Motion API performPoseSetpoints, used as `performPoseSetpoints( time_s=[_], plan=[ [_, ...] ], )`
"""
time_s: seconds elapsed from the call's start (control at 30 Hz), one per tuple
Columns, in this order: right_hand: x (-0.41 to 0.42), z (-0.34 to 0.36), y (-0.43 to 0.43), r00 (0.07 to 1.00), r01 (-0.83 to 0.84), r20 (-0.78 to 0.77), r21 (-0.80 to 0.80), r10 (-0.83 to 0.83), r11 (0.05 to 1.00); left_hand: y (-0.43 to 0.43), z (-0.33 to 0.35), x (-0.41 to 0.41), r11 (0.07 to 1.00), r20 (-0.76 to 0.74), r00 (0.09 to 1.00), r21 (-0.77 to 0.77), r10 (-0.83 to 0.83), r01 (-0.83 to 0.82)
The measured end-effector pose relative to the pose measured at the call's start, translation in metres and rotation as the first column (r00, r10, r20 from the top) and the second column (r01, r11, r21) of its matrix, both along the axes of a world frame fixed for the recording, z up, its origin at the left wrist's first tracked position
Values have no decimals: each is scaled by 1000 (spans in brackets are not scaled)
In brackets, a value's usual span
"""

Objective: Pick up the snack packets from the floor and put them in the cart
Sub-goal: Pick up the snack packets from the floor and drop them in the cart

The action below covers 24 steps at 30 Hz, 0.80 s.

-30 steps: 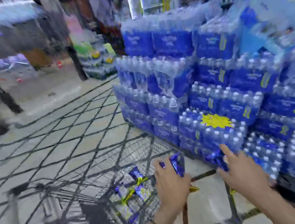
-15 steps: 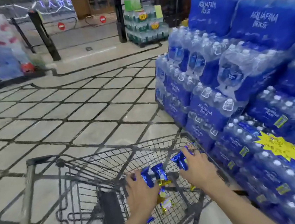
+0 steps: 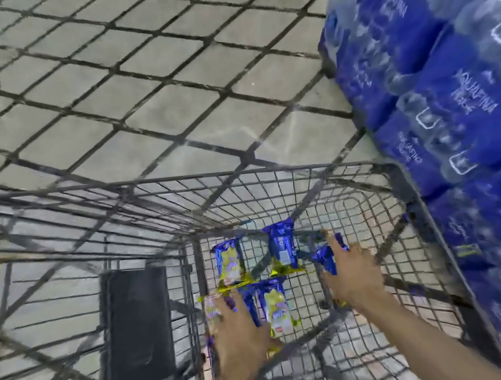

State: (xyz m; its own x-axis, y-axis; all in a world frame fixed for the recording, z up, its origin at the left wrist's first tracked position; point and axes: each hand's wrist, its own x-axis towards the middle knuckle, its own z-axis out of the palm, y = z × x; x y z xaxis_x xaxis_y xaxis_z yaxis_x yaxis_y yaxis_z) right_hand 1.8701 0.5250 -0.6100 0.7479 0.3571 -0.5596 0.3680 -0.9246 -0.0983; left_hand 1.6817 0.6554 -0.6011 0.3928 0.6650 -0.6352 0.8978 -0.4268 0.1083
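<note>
A dark flap (image 3: 137,334) is seen at the cart's (image 3: 271,168) left. The left hand (image 3: 240,331) is lowered into the basket, its grip spread over packets (image 3: 276,308) lying beneath and just right of it, long axes running away from the person. Two more packets (image 3: 282,247) lie flat beyond. The right hand (image 3: 351,275) is closed on a packet (image 3: 325,256), held low over the wire floor, likely to be released next. Water packs (image 3: 450,89) are stacked at right.

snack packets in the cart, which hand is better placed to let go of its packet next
Right, probably. The right hand holds one snack packet over bare cart mesh; the left hand sits on packets already down.
</note>
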Motion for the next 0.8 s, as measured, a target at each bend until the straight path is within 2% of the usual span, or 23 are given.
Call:
performPoseSetpoints(
  time_s=[0.2, 0.37, 0.53, 0.73, 0.8],
  plan=[
    [15, -73, 2, 999, -43, -3, -29, 43, 999, -10, -65, 7, 1000, -65, 998, 7, -11, 11],
    [9, -78, 4, 998, -65, -2, -41, 65, 997, -7, -69, -1, 999, -61, 998, 24, -19, 21],
    [9, -32, 4, 993, -103, 46, -63, 106, 993, 7, -31, 4, 992, -3, 996, 85, -93, 93],
    [9, 60, -10, 995, -11, 103, 8, 10, 1000, 22, 45, 31, 969, 105, 969, 128, -226, 212],
    [-1, 94, -22, 984, 41, 171, 30, -46, 999, 20, 80, 41, 950, 148, 943, 137, -298, 279]
  ],
)
